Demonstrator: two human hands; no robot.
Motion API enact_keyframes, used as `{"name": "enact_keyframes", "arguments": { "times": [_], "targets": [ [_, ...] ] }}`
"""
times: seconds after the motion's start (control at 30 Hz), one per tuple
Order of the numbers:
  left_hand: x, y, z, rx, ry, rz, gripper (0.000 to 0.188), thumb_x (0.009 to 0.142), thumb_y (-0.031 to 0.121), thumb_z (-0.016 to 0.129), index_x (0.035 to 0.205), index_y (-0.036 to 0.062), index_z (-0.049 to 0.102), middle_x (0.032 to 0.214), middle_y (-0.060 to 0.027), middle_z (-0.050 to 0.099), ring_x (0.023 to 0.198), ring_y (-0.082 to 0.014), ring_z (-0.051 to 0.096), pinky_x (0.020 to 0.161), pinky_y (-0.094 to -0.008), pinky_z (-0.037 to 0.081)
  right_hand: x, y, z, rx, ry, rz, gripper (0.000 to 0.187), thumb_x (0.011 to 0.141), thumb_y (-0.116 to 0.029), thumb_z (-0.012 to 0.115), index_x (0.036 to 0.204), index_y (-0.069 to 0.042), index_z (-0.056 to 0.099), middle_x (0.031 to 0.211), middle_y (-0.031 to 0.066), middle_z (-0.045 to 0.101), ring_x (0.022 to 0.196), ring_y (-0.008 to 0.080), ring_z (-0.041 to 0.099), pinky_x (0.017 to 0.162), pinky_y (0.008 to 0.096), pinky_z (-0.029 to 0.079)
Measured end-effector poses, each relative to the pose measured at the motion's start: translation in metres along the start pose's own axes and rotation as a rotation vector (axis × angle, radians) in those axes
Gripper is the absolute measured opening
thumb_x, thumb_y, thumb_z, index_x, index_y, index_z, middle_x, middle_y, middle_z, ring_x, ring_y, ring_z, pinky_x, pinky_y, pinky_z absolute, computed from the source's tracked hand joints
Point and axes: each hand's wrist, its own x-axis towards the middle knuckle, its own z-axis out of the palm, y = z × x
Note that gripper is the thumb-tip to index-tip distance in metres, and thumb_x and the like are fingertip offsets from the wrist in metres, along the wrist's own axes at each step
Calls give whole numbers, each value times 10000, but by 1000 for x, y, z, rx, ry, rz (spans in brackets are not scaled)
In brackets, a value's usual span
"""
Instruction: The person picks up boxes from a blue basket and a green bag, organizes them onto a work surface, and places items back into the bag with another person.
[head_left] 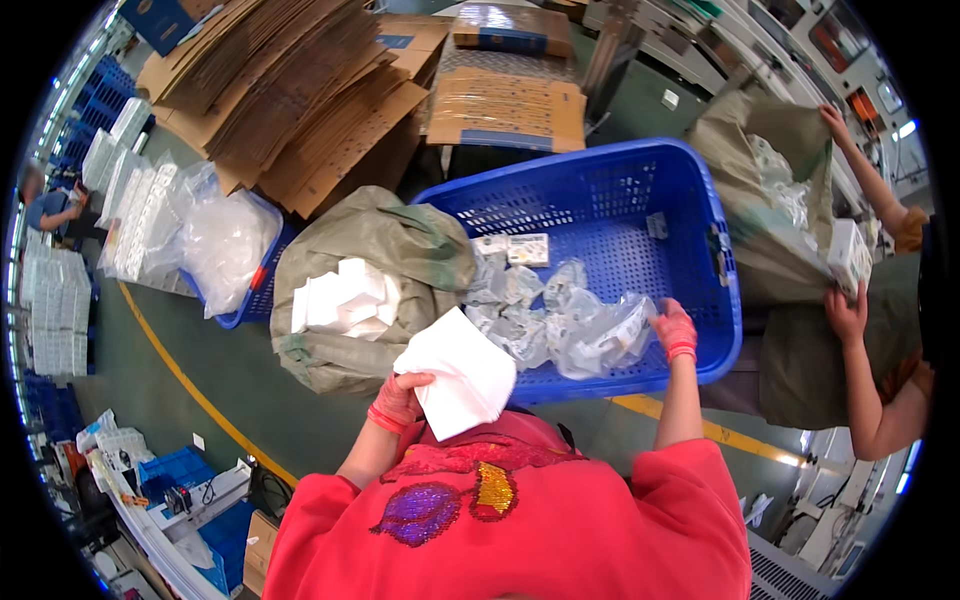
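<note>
Take the red-shirted worker's (560, 530) chest as the dial's hub, straight ahead being twelve. At eleven the left hand (400, 400) pinches a floppy wad of white sheets (460, 370) by its near-left edge, thumb on top, so a slackened thumb or a quick swing could fan them apart and drop some. At half past one the right hand (675, 328) is at the right end of the clear plastic bags (605, 335); from where I stand I can't tell whether its fingers are closed on them or merely touching. That plastic is crumpled and looks tangled, so a pull on one piece might drag others along, perhaps shifting the small boxes (528, 249) behind. Around them, at ten, a blue crate (263, 302) holds puffy clear plastic (225, 240); beyond the sheets at eleven, a slouched green sack (390, 220) with white pieces (350, 300) in its mouth crowds the left end of the blue basket (620, 260), hindering reach there. Past it lies a stack of flattened cardboard (290, 100); at twelve a wrapped carton bundle (505, 110) stands behind the basket's far edge. Toward half past one a second green sack (725, 200) narrows the room, with a co-worker (868, 400) at two handling a white box (850, 255).
</note>
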Motion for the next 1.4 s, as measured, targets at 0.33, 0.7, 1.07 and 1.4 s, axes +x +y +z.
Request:
{"name": "enact_keyframes", "arguments": {
  "times": [0.33, 0.7, 1.07, 1.4],
  "targets": [
    [-43, 50, -103, 106, 736, 554, 519, 743, 322, 525, 1128, 4, 386, 1071, -102, 483, 965, -227, 484, 829, -341, 391, -72, -84, 95, 627, -699, -287, 412, 743, -346, 507, 1022, -43, 516, 1017, 129, 526, 913, 234, 517, 788, 284, 398],
    [22, 53, -70, 717, 668, 145, 383, 698, 263, 613, 955, -7, 523, 817, -64, 577, 697, -136, 542, 618, -256, 432, -50, -215, 136, 128, -561, -314, 597, 683, -479, 519, 1040, -1, 483, 1018, 203, 499, 958, 312, 473, 809, 345, 379],
    [-7, 98, -66, 786, 749, -101, 307, 747, 209, 507, 979, 10, 524, 897, -85, 554, 794, -179, 522, 712, -277, 408, -182, -224, 52, 624, -968, -1497, 138, 710, -188, 442, 625, -81, 422, 560, 83, 464, 481, 232, 472, 434, 323, 371],
    [-131, 185, -30, 1203, 1063, 248, 283, 788, 154, 451, 1012, -12, 505, 942, -108, 544, 879, -180, 497, 763, -280, 381, -83, -189, 11, 440, -1180, -1535, 236, 791, -330, 452, 801, -123, 563, 775, 84, 544, 697, 231, 529, 581, 334, 400]
  ]
}}
